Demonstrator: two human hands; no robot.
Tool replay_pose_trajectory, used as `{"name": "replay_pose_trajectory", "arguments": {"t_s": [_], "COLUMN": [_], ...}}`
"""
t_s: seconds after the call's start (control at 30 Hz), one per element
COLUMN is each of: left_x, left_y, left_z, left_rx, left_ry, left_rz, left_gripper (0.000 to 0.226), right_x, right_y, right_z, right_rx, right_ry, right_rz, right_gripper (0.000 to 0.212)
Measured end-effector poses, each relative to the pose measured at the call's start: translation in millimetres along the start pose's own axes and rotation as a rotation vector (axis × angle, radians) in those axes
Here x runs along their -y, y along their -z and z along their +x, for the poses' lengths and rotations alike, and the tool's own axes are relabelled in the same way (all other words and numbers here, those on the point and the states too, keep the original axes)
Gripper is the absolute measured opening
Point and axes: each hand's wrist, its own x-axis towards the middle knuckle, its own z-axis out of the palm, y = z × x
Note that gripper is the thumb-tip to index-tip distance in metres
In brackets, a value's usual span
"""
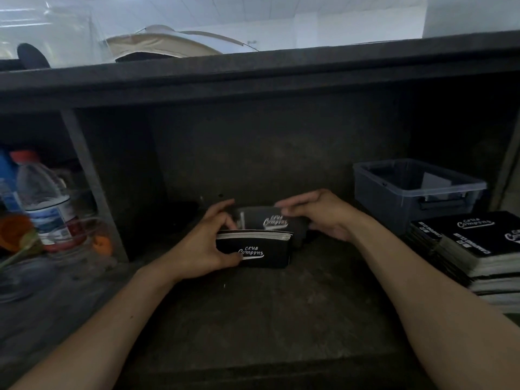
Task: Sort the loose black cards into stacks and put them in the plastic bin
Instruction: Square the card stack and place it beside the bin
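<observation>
My left hand (205, 243) grips a thick stack of black cards (254, 250) with white "Club Camping" script, held on edge above the dark desk. Behind that stack my right hand (323, 215) holds a second black card or small bundle (270, 220), blurred by motion; whether it is one card or several is unclear. A translucent plastic bin (416, 190) stands at the right rear, with something pale showing inside. In front of the bin, at the right edge, lies a large pile of loose black cards (475, 246).
A dark shelf (253, 68) overhangs the desk. A vertical divider (90, 181) closes off the left compartment, which holds a water bottle (47, 204) with a red cap and some orange items (17, 232). Bare desk surface (267, 319) lies between my forearms.
</observation>
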Motion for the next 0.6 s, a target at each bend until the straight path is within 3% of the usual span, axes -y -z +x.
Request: {"name": "replay_pose_trajectory", "arguments": {"t_s": [0.07,0.13,0.2,0.27,0.33,0.37,0.47,0.6], "left_x": [-2,-3,-3,-3,0,1,4,9], "left_y": [-1,-3,-3,-3,-4,-4,-6,-7], "left_z": [0,1,0,-1,0,0,1,2], "left_rx": [-0.026,-0.029,-0.002,0.019,0.037,0.041,0.03,0.035], "left_ry": [0.033,0.048,0.019,-0.028,-0.055,-0.061,-0.083,-0.104], "left_rz": [-0.025,-0.11,-0.15,-0.124,-0.097,-0.093,-0.095,-0.071], "left_gripper": [0.046,0.057,0.06,0.05,0.039,0.037,0.049,0.061], "right_x": [1,1,-2,-12,-23,-26,-22,-12], "right_y": [-8,-9,-7,0,2,2,-1,-1], "right_z": [-4,-2,4,13,19,21,22,18], "right_rx": [0.229,0.278,0.066,-0.173,-0.183,-0.165,-0.169,-0.167], "right_ry": [-0.07,-0.087,-0.057,-0.012,-0.091,-0.14,-0.166,-0.199], "right_rz": [-0.065,-0.041,-0.088,-0.518,-0.925,-0.969,-0.803,-0.699], "right_gripper": [0.025,0.029,0.041,0.04,0.037,0.035,0.014,0.046]}}
